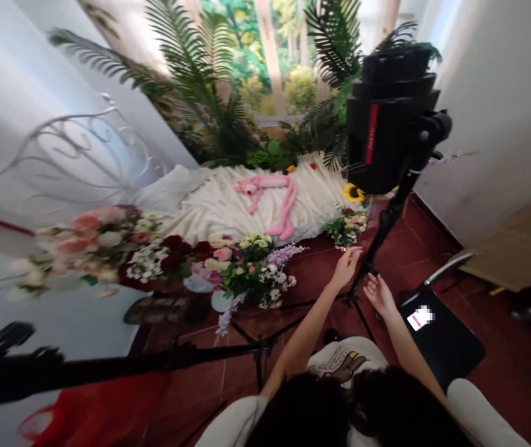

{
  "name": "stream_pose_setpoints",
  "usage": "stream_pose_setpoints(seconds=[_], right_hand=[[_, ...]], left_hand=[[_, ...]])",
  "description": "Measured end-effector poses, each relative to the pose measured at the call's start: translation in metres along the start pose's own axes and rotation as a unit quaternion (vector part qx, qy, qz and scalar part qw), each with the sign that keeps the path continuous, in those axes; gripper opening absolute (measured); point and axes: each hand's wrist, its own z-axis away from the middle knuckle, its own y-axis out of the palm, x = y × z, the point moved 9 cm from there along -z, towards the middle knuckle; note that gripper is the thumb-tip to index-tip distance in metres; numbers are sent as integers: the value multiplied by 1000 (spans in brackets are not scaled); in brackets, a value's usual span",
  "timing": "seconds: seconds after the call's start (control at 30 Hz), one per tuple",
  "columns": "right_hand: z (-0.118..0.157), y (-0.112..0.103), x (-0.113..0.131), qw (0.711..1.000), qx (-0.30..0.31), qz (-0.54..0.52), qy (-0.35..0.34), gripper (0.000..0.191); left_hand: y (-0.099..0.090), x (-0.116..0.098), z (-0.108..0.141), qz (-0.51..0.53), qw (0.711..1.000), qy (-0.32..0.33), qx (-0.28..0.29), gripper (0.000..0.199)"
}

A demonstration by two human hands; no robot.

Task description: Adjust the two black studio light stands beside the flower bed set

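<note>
A black studio light point(363, 139) is fixed on top of a black light stand point(383, 228), whose pole slants down to legs on the floor. Just left of the pole, my left hand point(347, 267) reaches forward with its fingers stretched out. On the pole's other side and a little lower, my right hand point(381, 295) has its fingers apart and slightly curled. Neither hand appears to hold anything. Both are close to the pole, around the level of a dark knob; I cannot tell whether the fingertips touch it.
A pink plush panther point(288, 202) lies on a cream blanket point(218, 198) beyond artificial flowers point(251, 270). A black chair point(451, 341) bearing a phone point(417, 318) stands at right. Another black stand point(120, 369) crosses the lower left, above red fabric point(102, 410).
</note>
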Motion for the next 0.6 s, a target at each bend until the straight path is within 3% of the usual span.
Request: stream_pose_setpoints(seconds=[0.17,0.27,0.37,0.5,0.6], right_hand=[[7,6,-4,974,69,-175,124,28],[3,15,0,957,107,-231,140,24],[-6,17,5,953,97,-252,139,23],[-19,9,11,974,43,-191,116,15],[-25,-3,22,1000,19,-17,17,8]], left_hand=[[54,20,-30,69,997,-23,0,51],[66,40,-36,87,995,-43,-1,56],[68,55,-38,102,992,-70,-3,54],[68,60,-37,114,989,-96,-8,54],[69,57,-35,109,990,-84,-9,55]])
